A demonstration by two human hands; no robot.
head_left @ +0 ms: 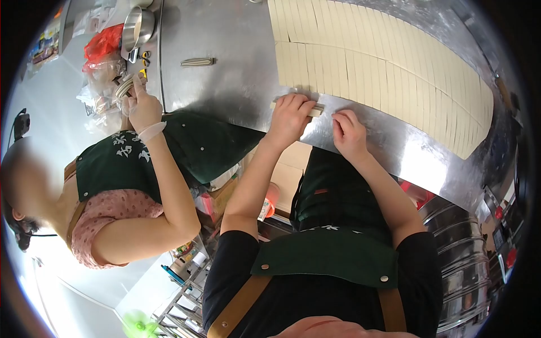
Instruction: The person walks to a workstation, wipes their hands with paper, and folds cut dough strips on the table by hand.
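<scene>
Stacked pale dough strips (315,112) lie on the metal table near its front edge. My left hand (290,119) is closed over them, and their ends show on both sides of it. My right hand (350,134) is just to the right, over the table edge, with curled fingers and nothing visible in them. Its fingertips are apart from the strips. Beyond both hands spreads a large dough sheet (360,67), cut into many narrow strips in two long rows. Another small stack of strips (197,62) lies farther left on the table.
At left, a co-worker in a green apron (118,163) holds layered strips (125,87) in gloved hands. Near them are a steel bowl (138,28), yellow-handled scissors (145,61) and a red plastic bag (104,46). Round stacked metal steamers (456,253) stand at lower right, below the steel table (236,34).
</scene>
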